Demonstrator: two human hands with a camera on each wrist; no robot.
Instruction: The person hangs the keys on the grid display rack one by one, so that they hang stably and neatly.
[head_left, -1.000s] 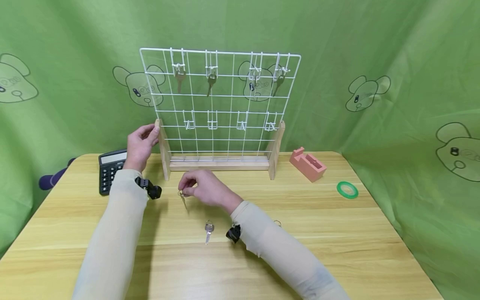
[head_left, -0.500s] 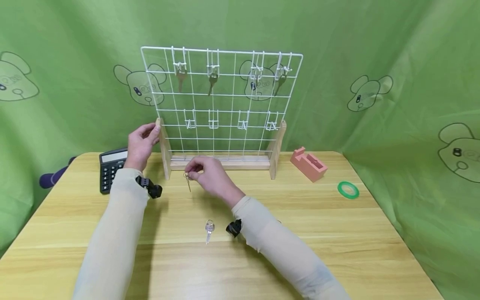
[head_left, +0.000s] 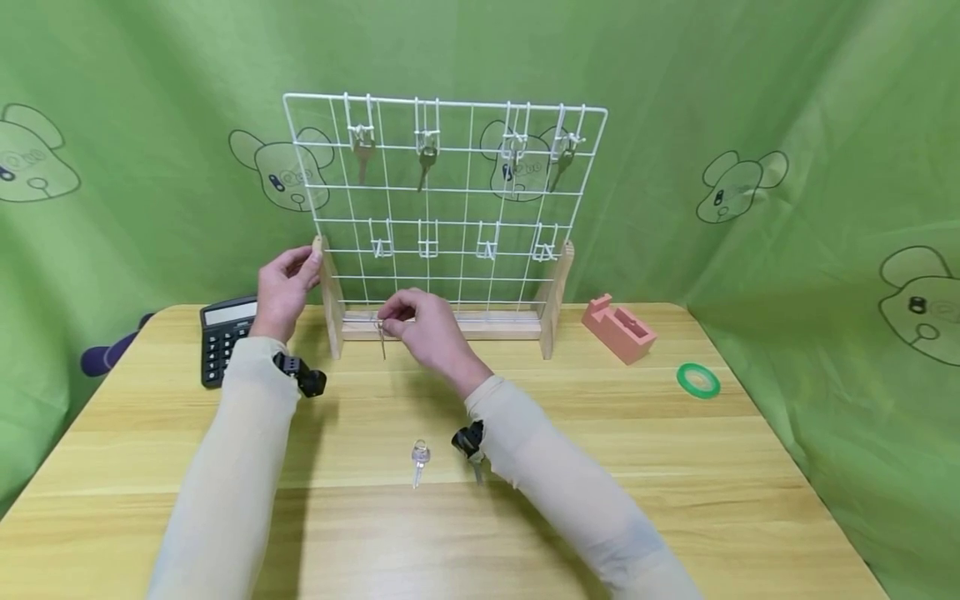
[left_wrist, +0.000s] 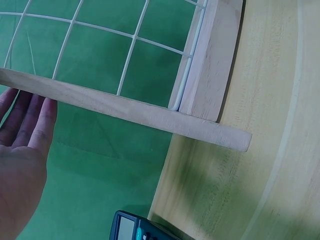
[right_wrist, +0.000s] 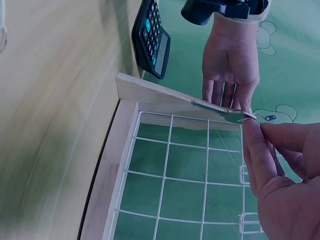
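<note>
Metal key [head_left: 382, 337] is rising since a second ago: I'm watching the right hand [head_left: 423, 329] pinching its bow, now just before the white wire rack [head_left: 450, 192]. Left hand [head_left: 283, 287], fingers straight, is pressing the rack's smooth wooden post [head_left: 328, 292]. Another key [head_left: 418, 462] is lying on the table [head_left: 675, 467].

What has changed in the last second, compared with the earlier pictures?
The right hand, pinching a key by its head, moved away from the person and up, from above the table toward the lower part of the wire grid rack. The left hand stayed on the rack's left wooden post. The key on the table, the calculator and the green tape roll did not move.
</note>
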